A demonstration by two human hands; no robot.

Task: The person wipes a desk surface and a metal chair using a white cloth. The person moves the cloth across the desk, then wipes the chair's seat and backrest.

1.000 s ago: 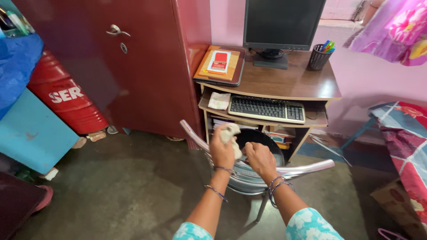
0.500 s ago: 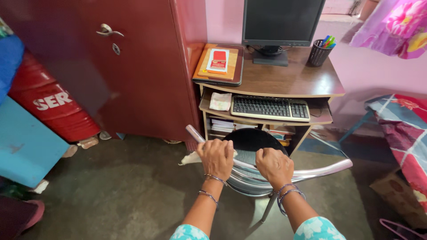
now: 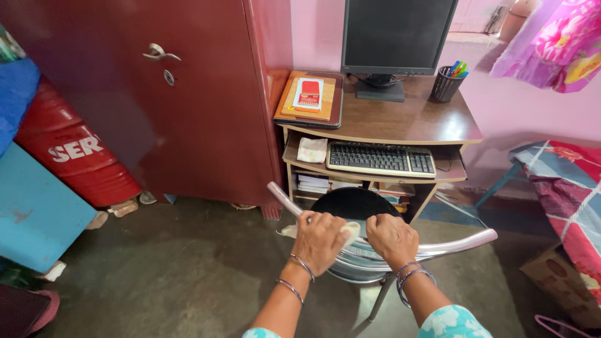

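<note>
Head view: the left hand [image 3: 320, 241] is pressing a pale cloth [image 3: 348, 233] onto the chrome chair back [image 3: 451, 245], its grip closed around the cloth. The right hand [image 3: 392, 238] is gripping the same rail just beside it, fingers wrapped shut. The chair is standing before the worktop [image 3: 407, 119], which is carrying a keyboard [image 3: 382, 159].

A single head-worn camera is looking steeply down and forward from close above the shiny curved metal chair back [image 3: 438, 245], which is lying at 6 o'clock. It is facing the brown wooden computer table [image 3: 400, 119] at 12 o'clock and taking in the dark red cupboard door [image 3: 156, 106] at 10 o'clock.
</note>
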